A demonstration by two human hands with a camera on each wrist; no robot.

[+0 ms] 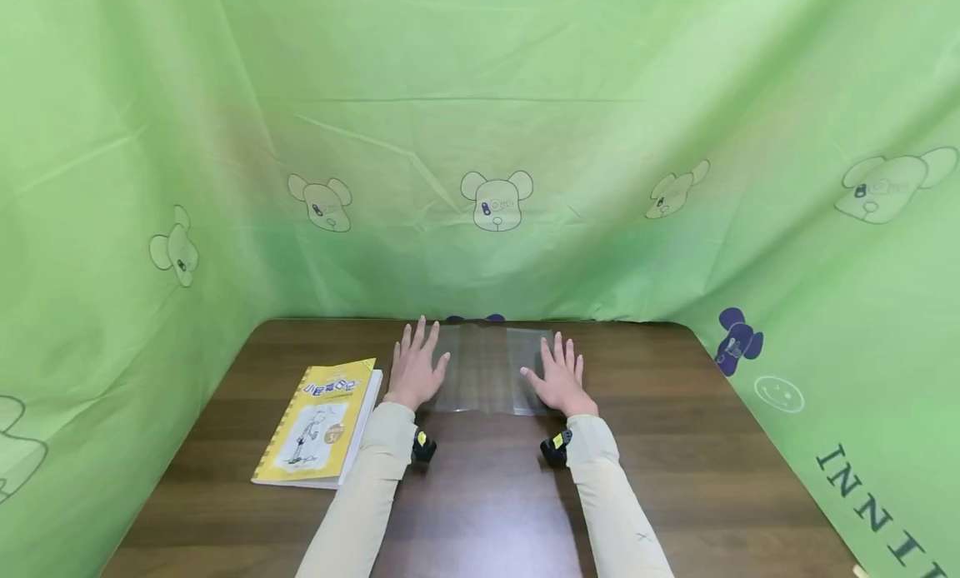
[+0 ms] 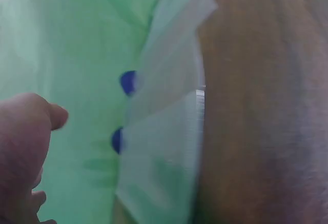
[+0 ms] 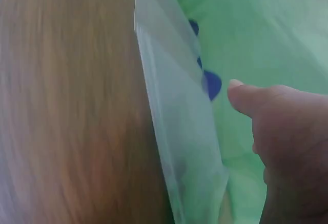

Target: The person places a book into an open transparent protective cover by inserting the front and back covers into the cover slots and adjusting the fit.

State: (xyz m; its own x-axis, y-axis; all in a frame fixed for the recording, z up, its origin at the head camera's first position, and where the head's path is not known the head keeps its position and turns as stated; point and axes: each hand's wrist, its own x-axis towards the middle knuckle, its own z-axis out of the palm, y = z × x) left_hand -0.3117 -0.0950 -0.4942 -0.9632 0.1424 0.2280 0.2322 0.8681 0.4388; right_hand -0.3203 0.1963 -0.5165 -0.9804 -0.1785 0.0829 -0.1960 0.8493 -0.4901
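Observation:
A clear plastic book cover (image 1: 483, 370) lies spread on the table near its far edge, with a flap at each end. My left hand (image 1: 415, 370) is at its left end, fingers straight and spread away from me. At the right end is my right hand (image 1: 561, 382), also with straight fingers, its thumb over the flap. Both wrist views show the cover (image 2: 164, 126) (image 3: 179, 106) beyond the thumb side of each hand (image 2: 23, 142) (image 3: 292, 126). Neither hand grips anything.
A yellow book (image 1: 318, 428) with a cartoon drawing lies to the left of my left forearm. The brown wooden table (image 1: 675, 461) is enclosed at the back and sides by a green curtain (image 1: 480, 128) with bear prints.

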